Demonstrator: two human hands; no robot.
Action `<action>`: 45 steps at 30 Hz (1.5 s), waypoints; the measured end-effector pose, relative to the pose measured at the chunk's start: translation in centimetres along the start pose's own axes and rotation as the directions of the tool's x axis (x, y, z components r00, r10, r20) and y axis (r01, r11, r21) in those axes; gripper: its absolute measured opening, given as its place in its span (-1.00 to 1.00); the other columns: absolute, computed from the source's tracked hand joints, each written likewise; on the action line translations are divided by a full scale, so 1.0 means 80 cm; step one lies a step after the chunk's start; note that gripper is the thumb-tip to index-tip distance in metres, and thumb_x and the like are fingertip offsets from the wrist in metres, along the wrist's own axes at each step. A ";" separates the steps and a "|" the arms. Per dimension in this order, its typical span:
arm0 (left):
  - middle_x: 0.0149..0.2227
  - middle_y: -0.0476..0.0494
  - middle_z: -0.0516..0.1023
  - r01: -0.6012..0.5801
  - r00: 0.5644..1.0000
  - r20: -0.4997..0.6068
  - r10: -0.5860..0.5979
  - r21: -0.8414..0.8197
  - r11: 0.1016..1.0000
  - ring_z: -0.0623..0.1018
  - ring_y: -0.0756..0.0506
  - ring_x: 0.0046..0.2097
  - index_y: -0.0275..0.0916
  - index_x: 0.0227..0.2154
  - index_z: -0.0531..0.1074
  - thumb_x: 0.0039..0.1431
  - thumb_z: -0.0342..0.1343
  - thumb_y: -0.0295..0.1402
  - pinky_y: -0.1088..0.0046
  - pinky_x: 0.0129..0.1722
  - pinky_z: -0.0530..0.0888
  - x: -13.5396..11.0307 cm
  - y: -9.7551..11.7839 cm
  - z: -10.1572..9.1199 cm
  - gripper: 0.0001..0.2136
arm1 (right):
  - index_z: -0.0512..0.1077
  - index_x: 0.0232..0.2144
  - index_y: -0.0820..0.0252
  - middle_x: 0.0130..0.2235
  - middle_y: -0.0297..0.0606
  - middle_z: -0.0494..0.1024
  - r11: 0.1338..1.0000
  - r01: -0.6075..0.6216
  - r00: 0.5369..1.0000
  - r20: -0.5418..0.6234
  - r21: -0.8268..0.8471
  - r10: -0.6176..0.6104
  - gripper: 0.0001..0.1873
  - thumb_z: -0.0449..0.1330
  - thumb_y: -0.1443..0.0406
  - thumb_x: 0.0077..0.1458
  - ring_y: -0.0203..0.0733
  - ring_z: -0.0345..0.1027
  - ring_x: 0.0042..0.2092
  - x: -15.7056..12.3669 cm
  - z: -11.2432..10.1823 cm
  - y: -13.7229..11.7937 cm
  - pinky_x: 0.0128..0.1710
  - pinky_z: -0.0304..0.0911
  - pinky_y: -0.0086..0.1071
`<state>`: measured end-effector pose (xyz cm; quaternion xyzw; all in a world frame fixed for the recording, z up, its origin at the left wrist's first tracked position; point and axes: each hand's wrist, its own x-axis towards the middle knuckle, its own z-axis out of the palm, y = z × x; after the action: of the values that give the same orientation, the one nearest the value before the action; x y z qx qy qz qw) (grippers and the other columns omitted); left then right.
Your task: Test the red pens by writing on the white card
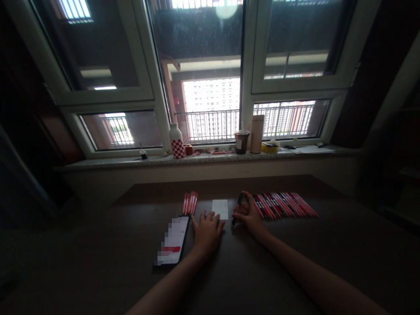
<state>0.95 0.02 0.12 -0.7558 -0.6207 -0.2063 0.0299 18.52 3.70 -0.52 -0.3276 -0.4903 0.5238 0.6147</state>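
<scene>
My left hand (207, 231) lies with fingers spread on the dark table, its fingertips at the lower edge of a small white paper (220, 208). My right hand (251, 216) is closed round a dark pen (234, 221), held tilted with its tip down near the tabletop, to the right of the paper. Left of the paper lies a small bunch of red pencils (190, 202). Beside my left wrist is a phone (173, 240) with a lit screen, partly blurred out. Past my right hand, a long row of red and black pencils (285, 205) lies side by side.
The dark wooden table (108, 245) stands before a window. On the stone sill (154, 162) are a white bottle with red checks (177, 142), a small red jar (188, 150), a brown cup (242, 143), a tan cylinder (257, 133) and a yellow item (269, 148).
</scene>
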 end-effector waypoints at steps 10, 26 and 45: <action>0.11 -0.11 0.43 -0.001 1.000 -0.002 0.001 -0.007 1.000 0.20 -0.35 0.23 -0.01 -0.02 0.42 0.27 -0.15 -0.12 -0.39 0.13 -0.12 -0.001 -0.001 0.000 -0.66 | -0.04 0.17 -0.08 -0.38 -0.44 0.44 0.999 -0.030 1.000 0.002 0.028 0.030 0.07 0.42 0.31 -0.34 -0.18 0.43 -0.36 0.000 0.000 -0.002 -0.46 0.37 -0.38; 0.11 -0.14 0.43 0.004 1.000 -0.011 -0.004 -0.004 1.000 0.23 -0.33 0.21 -0.01 -0.04 0.43 0.26 -0.11 -0.13 -0.35 0.14 -0.07 0.000 0.000 0.000 -0.68 | -0.14 0.30 -0.05 -0.34 -0.38 0.45 1.000 -0.016 1.000 0.010 -0.004 0.016 0.18 0.41 0.24 -0.29 -0.19 0.40 -0.34 0.001 0.000 -0.002 -0.42 0.38 -0.34; 0.09 -0.22 0.38 -0.025 0.974 -0.226 0.003 -0.094 0.995 0.31 -0.16 0.13 -0.20 0.13 0.23 0.28 -0.13 -0.28 0.15 0.20 0.13 0.005 -0.001 -0.005 -0.62 | 0.51 -0.10 0.05 -0.20 -0.23 0.49 0.767 0.285 0.958 0.148 -0.575 -0.245 -0.63 0.10 0.36 0.02 -0.13 0.34 -0.15 -0.001 -0.009 -0.006 -0.14 0.25 -0.25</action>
<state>0.84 0.29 0.63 -0.7326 -0.5972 -0.3201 0.0653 19.34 3.59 -0.32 -0.4129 -0.6893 0.2637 0.5337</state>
